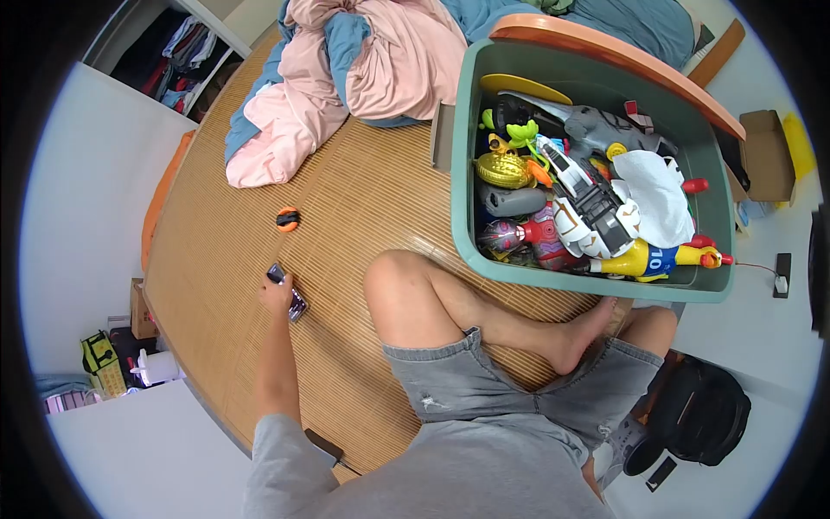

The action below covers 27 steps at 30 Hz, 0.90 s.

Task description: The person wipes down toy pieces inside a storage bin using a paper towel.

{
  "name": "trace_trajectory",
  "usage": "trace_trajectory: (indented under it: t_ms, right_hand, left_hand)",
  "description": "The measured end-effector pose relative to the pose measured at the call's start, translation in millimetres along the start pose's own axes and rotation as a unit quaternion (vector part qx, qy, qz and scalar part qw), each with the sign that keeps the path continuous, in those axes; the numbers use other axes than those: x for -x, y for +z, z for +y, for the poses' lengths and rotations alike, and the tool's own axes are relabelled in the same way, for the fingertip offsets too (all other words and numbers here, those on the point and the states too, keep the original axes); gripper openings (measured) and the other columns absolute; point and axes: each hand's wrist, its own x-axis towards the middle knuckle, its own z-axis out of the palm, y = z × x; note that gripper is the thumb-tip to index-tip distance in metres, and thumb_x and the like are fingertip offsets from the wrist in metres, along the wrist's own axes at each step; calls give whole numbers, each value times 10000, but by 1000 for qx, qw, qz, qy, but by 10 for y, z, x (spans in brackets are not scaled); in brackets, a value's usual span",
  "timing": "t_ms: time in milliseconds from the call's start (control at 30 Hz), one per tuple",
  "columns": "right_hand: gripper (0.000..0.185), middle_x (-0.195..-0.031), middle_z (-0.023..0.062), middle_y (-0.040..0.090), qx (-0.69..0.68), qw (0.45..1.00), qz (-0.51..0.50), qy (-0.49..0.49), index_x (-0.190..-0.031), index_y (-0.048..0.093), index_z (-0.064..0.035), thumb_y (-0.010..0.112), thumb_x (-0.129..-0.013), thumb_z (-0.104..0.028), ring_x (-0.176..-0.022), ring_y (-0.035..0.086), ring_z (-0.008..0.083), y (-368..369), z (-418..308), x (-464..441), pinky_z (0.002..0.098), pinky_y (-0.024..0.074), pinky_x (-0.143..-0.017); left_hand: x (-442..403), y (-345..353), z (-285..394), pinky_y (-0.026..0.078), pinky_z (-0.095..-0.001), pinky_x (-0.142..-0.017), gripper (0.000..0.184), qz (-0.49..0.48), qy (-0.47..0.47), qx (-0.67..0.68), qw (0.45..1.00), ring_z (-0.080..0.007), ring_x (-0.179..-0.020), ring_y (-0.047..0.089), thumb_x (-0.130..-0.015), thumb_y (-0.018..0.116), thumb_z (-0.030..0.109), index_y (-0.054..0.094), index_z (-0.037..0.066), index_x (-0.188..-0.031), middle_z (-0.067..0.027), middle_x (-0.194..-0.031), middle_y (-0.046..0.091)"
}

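Observation:
My left hand [277, 295] is on the bamboo mat [346, 199], its fingers closed round a small dark and silver object [297, 304] whose ends stick out on both sides. Just above it lies a small orange and black round toy [288, 220], not touched by the hand. At the right stands a green bin [465, 173] full of toys, among them a white and black robot toy [596, 208], a yellow rubber chicken [638, 259] and a white cloth [654, 195]. My right hand does not show.
Pink and blue bedding [402, 65] lies at the top. My bare legs [402, 298] are folded below the bin. A dark flat object [323, 446] lies beside my left sleeve. A black bag [699, 411] is at the lower right, an open cardboard box [768, 156] at the right.

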Motion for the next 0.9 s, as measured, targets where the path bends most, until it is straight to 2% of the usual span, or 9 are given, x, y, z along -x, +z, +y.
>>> trace_trajectory:
  t_ms: [200, 367, 467, 500, 567, 667, 700, 833, 900]
  right_hand:
    - [326, -781, 165, 649, -1, 1000, -3, 11, -960, 620, -12, 440, -926, -280, -601, 619, 262, 122, -32, -34, 396, 507, -531]
    - [331, -787, 161, 650, 15, 1000, -14, 5, -965, 621, -16, 434, -928, -286, -615, 620, 262, 207, -176, -169, 398, 506, -541]
    - [334, -790, 158, 651, 21, 1000, -20, -1, -968, 621, -19, 430, -929, -290, -623, 621, 261, 223, -234, -218, 399, 504, -547]
    - [335, -791, 158, 652, 19, 1000, -20, -2, -969, 621, -19, 429, -930, -291, -626, 621, 261, 220, -249, -228, 399, 504, -549]
    - [337, -793, 156, 652, 20, 1000, -20, -4, -970, 621, -21, 426, -931, -293, -631, 622, 261, 224, -255, -242, 400, 503, -553]
    - [340, -796, 154, 653, 23, 999, -21, -9, -973, 622, -24, 423, -932, -297, -640, 622, 261, 198, -278, -244, 401, 502, -559]
    - [341, -797, 153, 654, 23, 999, -22, -10, -974, 622, -25, 422, -933, -298, -643, 622, 260, 202, -284, -245, 401, 502, -561]
    - [346, -801, 150, 655, 25, 999, -22, -10, -978, 623, -28, 417, -935, -303, -654, 623, 260, 216, -286, -271, 402, 500, -570]
    - [348, -804, 148, 655, 25, 999, -22, -10, -979, 623, -30, 415, -936, -305, -659, 624, 260, 221, -287, -275, 403, 500, -574]
  left_hand:
    - [257, -232, 91, 399, -497, -1000, 915, 19, 43, -30, 998, -437, -1170, 484, -729, 663, 618, 404, 65, -1410, -297, -1255, 498]
    - [556, -431, 136, 461, -470, -918, 705, 46, 77, 54, 994, -403, -1068, 540, -698, 758, 493, 552, 33, -1191, -254, -1135, 548]
    - [684, -327, -45, 462, -455, -899, 698, 92, 118, 95, 984, -376, -1023, 545, -677, 800, 441, 527, -19, -1126, -242, -1092, 548]
    - [673, -284, -97, 462, -455, -899, 698, 92, 117, 94, 984, -376, -1023, 545, -677, 800, 441, 527, -19, -1126, -242, -1092, 548]
    - [622, -223, -230, 459, -444, -892, 758, 59, 108, 232, 965, -366, -1028, 544, -661, 823, 421, 496, -39, -1166, -234, -1094, 548]
    - [463, -159, -397, 453, -432, -919, 832, 81, 134, 229, 961, -359, -1049, 535, -652, 833, 421, 462, -35, -1240, -232, -1133, 539]
    - [525, -311, -297, 432, -440, -980, 912, 27, 115, 270, 956, -380, -1131, 513, -651, 829, 444, 423, -28, -1317, -249, -1246, 496]
    - [352, -373, -307, 396, -445, -1042, 986, 16, 158, 164, 974, -394, -1223, 466, -651, 821, 475, 375, -14, -1383, -261, -1347, 425]
    - [259, -350, -323, 376, -457, -1066, 1036, -62, 169, 174, 968, -405, -1282, 417, -653, 808, 505, 336, -3, -1422, -265, -1405, 370]
